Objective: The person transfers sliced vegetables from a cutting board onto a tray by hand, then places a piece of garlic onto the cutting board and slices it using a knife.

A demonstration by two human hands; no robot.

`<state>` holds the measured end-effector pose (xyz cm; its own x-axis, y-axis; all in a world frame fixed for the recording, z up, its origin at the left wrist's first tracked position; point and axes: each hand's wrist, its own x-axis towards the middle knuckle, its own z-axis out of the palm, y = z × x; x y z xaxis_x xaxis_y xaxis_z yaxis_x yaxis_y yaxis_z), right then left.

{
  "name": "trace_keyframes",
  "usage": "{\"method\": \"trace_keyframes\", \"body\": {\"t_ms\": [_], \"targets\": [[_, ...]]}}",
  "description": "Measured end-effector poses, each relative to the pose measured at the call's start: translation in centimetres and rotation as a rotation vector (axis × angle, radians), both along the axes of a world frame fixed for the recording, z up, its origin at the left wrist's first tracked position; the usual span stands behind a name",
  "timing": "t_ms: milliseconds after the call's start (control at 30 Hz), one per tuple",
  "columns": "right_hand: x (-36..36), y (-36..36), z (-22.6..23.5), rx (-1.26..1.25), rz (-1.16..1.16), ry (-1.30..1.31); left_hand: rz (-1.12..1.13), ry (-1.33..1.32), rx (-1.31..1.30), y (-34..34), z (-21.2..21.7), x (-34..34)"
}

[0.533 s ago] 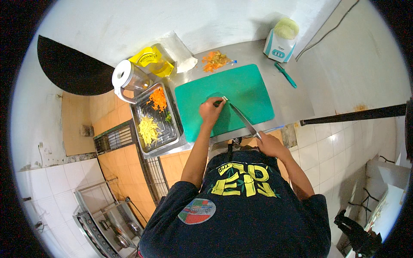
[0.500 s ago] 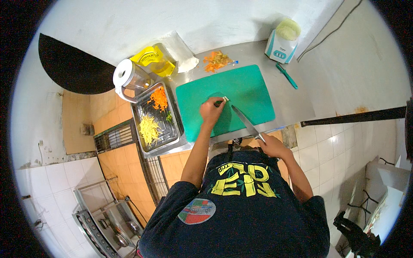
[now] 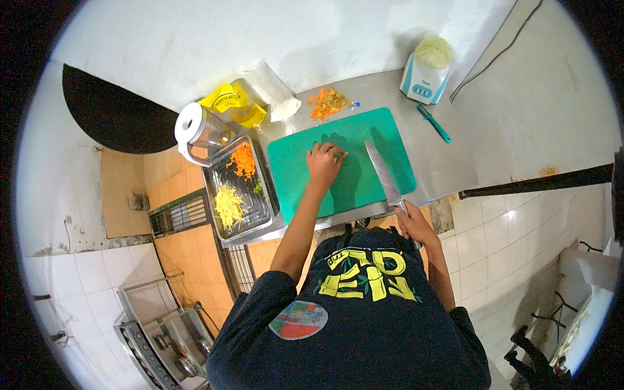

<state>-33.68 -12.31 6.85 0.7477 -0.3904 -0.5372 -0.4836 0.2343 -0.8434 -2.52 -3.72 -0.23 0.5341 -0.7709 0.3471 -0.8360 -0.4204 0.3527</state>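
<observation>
My right hand [image 3: 416, 224] grips the handle of a kitchen knife [image 3: 382, 170]. Its broad blade is raised over the right part of a green cutting board [image 3: 296, 185], pointing away from me. Over the board's middle, my left hand [image 3: 324, 162] has its thumb and index finger closed at a small pale piece [image 3: 345, 155], whose kind is too small to make out. The other fingers of that hand are spread, and the blade is apart from them.
Left of the board, a metal tray [image 3: 252, 227] holds shredded orange [image 3: 243, 161] and pale yellow vegetables [image 3: 229, 206]. Behind stand a blender jug [image 3: 190, 123], a yellow pouch [image 3: 237, 104] and orange peelings [image 3: 327, 103]. A blender base [image 3: 422, 81] and green-handled peeler [image 3: 435, 123] lie right.
The knife has swung away from my left hand toward the right, its blade now more upright in view. My left hand's outer fingers have spread.
</observation>
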Motion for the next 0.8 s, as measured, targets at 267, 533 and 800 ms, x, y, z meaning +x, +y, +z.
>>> {"method": "trace_keyframes", "body": {"t_ms": [267,533,800], "targets": [[1.6,-0.8,-0.2,-0.157,0.072,0.067,0.037,-0.028,-0.142,1.7,0.1,-3.7],[3.5,-0.4,-2.6,-0.785,0.229,0.204,0.119,0.038,0.016,0.7,0.6,-3.5],[4.2,-0.1,-3.2,-0.885,0.265,0.257,0.042,0.106,0.036,0.6,-0.3,-2.6]]}}
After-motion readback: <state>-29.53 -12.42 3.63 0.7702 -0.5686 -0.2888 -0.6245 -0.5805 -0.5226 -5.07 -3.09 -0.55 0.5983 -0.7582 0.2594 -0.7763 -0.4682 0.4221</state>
